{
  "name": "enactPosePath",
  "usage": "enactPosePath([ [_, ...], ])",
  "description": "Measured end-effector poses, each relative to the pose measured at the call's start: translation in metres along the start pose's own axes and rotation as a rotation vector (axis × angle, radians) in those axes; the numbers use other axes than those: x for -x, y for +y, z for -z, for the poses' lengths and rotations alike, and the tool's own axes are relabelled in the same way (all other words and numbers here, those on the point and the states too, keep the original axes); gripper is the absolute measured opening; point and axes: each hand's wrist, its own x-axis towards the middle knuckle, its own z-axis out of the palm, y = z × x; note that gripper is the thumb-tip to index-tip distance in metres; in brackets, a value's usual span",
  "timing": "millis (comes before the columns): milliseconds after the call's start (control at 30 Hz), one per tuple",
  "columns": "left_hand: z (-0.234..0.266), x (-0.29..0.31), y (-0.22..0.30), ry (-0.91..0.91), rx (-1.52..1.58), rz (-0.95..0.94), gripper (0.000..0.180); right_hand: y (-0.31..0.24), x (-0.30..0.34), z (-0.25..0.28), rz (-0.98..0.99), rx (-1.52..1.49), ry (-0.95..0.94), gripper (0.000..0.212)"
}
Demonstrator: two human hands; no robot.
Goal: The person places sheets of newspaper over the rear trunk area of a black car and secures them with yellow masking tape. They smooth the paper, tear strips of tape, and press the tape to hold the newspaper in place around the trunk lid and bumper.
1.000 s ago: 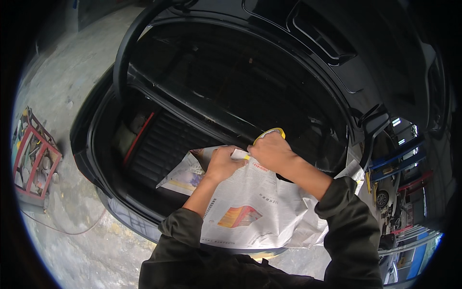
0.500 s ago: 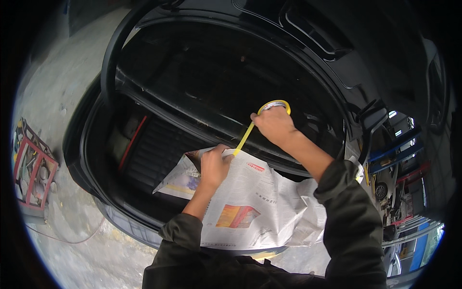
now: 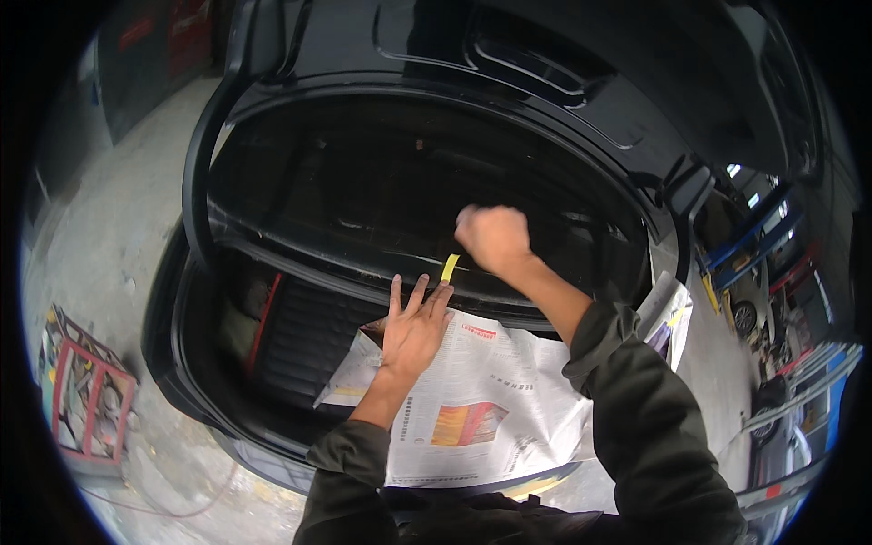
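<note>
A sheet of newspaper with a colour picture drapes over the rear edge of a car's open trunk. My left hand lies on its upper left part, palm down with fingers spread. A short strip of yellow tape sticks up from beside those fingertips, its upper end loose over the dark trunk edge. My right hand is closed like a fist above the dark glossy panel, up and to the right of the strip. Its fingers are smeared by motion, and what they hold, if anything, is hidden. The tape roll does not show.
The raised trunk lid and its curved left hinge arm frame the opening. Another piece of newspaper hangs at the right. A red-framed cart with odds and ends stands on the floor at left; vehicle lifts are at right.
The tape between my hands is now a short loose strip, parted from the roll, which has gone from sight. My left fingers have spread flat; my right hand has moved slightly left and closed.
</note>
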Motion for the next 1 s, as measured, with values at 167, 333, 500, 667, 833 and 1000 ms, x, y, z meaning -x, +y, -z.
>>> enactPosePath([
  [167, 0.009, -0.034, -0.015, -0.005, -0.082, -0.045, 0.042, 0.058, 0.061, 0.06, -0.488, -0.771, 0.371, 0.023],
  [333, 0.008, -0.096, 0.0, -0.051, -0.148, -0.076, 0.04, 0.101, 0.266, 0.086, -0.801, -0.918, 0.311, 0.025],
  [500, 0.003, -0.094, 0.125, -0.16, 0.336, -0.172, 0.027, 0.09, 0.534, 0.046, -1.456, -1.099, 0.256, 0.031],
  [667, -0.064, -0.059, 0.268, -0.361, 0.538, -0.587, 0.031, 0.013, 0.697, 0.034, -1.889, -1.105, 0.357, 0.036],
  [833, -0.116, -0.049, 0.418, -0.427, 0.342, -0.963, 0.058, 0.001, 0.789, 0.034, -1.976, -1.173, 0.374, 0.038],
  [1000, -0.162, -0.051, 0.486, -0.643, -0.176, -1.231, 0.034, 0.023, 0.828, 0.014, -1.877, -1.307, 0.229, 0.042],
])
